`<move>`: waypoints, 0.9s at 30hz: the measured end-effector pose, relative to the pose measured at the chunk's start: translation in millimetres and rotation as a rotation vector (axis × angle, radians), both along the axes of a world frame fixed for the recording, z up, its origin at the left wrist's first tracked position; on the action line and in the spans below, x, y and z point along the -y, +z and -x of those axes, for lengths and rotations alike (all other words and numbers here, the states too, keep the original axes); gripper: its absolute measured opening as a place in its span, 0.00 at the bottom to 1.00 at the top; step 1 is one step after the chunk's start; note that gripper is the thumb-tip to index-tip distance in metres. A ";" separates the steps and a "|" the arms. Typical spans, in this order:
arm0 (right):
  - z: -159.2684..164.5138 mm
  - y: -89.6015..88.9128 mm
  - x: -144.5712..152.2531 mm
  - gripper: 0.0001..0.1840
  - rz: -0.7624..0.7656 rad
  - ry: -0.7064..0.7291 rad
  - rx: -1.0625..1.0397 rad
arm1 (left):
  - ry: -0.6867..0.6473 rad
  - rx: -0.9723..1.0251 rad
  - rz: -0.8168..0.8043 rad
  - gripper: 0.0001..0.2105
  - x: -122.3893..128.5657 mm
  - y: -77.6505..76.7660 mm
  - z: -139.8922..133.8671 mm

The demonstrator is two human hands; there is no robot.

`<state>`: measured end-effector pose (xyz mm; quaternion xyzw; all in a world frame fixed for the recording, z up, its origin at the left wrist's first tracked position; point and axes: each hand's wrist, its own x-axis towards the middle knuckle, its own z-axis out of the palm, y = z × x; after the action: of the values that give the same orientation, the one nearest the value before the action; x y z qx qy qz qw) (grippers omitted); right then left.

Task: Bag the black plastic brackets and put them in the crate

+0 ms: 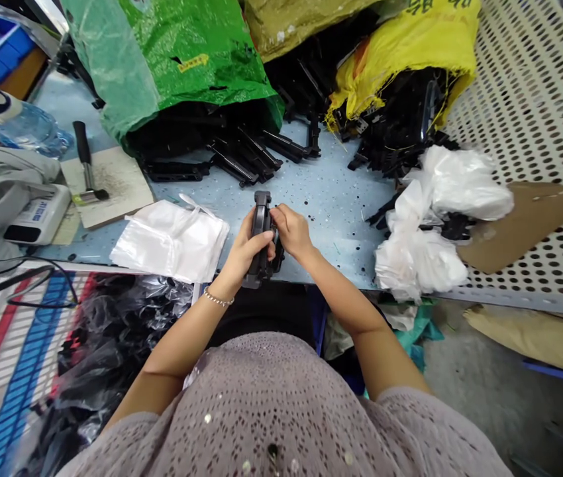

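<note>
My left hand is wrapped round a long black plastic part, held upright over the front edge of the blue work table. At the part's right side, my right hand has its fingers curled and pinched together against it; what lies between those fingertips is hidden. Just left of my left hand lies a stack of white plastic bags. Beyond my hands, similar black parts spill from the mouth of a green sack.
A yellow sack with more black pieces stands at the back right. Bunched clear bags lie before a perforated white basket. On the left are a brush on a board, a water bottle and a white device.
</note>
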<state>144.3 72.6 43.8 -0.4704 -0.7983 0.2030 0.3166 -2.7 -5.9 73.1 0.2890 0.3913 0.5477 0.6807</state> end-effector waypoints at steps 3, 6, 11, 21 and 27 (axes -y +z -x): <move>0.7 -1.5 31.3 0.33 0.006 0.086 -0.008 | 0.114 -0.081 0.064 0.24 -6.6 -8.0 4.5; -3.8 -6.0 64.5 0.30 -0.181 0.254 0.113 | 0.148 -0.106 0.093 0.15 -14.3 -21.6 13.8; 2.0 -5.9 50.5 0.30 -0.084 0.320 0.162 | 0.161 -0.590 0.033 0.19 -20.3 -44.7 36.5; 104.3 -10.7 -120.3 0.19 -0.058 0.050 0.602 | -0.181 -1.532 0.043 0.29 0.3 -68.9 8.2; 77.8 -6.2 -74.1 0.21 0.437 0.126 0.100 | 0.320 -0.467 0.040 0.34 -34.0 -63.7 54.5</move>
<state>66.4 146.7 37.6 -0.4866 -0.7779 0.3666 0.1540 -57.2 28.1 9.4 0.3284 0.5887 0.5591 0.4826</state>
